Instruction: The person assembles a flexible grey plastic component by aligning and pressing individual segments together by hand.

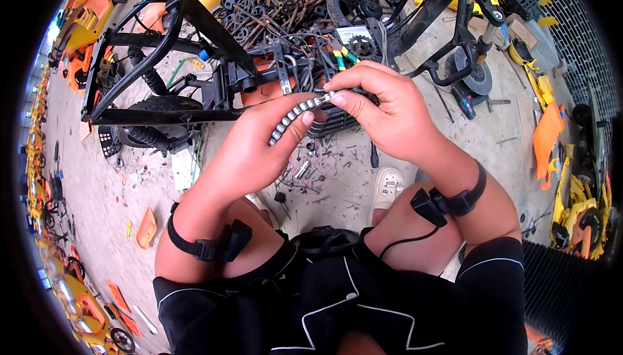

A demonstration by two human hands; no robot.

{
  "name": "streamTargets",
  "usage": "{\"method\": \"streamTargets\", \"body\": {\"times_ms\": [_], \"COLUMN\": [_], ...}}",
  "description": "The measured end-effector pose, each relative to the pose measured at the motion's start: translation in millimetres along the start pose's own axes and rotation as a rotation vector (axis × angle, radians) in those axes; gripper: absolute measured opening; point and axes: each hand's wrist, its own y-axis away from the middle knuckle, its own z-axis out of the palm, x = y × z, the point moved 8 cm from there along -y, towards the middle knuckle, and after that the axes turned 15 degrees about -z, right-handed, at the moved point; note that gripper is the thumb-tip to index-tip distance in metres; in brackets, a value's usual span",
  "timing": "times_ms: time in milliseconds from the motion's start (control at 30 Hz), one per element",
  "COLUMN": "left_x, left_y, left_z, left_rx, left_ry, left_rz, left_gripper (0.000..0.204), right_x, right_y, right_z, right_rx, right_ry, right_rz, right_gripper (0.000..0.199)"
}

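Overhead, the black frame (162,50) of a small vehicle lies on the concrete floor (344,180), with a white label sheet (182,172) flat by its tyre. Both hands grasp a short length of chain (298,116) above the knees: the left hand (256,150) pinches its lower end, the right hand (383,111) its upper. Probably best to keep the links taut and untwisted while working them.

black frame (162,43), small wheel (360,1), orange panels (548,131), scattered screws (324,173).
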Motion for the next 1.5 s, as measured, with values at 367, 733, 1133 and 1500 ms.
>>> {"method": "streamTargets", "body": {"times_ms": [367, 733, 1133, 1500], "left_x": [-8, -19, -15, -12], "left_y": [-2, -7, -3, -1], "left_z": [-1, 9, 5, 3], "left_rx": [0.014, -0.156, -0.148, -0.129], "left_ry": [0.192, 0.381, 0.351, 0.432], "left_rz": [-0.052, -0.149, -0.142, -0.129], "left_gripper": [0.033, 0.041, 0.040, 0.039], "right_x": [22, -2, -23, -29], "right_y": [16, 5, -1, -1], "right_z": [14, 9, 8, 6], "right_rx": [0.003, -0.021, -0.101, -0.101], "right_ry": [-0.345, 0.022, 0.312, 0.321], "right_rz": [0.402, 0.148, -0.212, -0.243], "right_gripper": [0.017, 0.017, 0.022, 0.038]}}
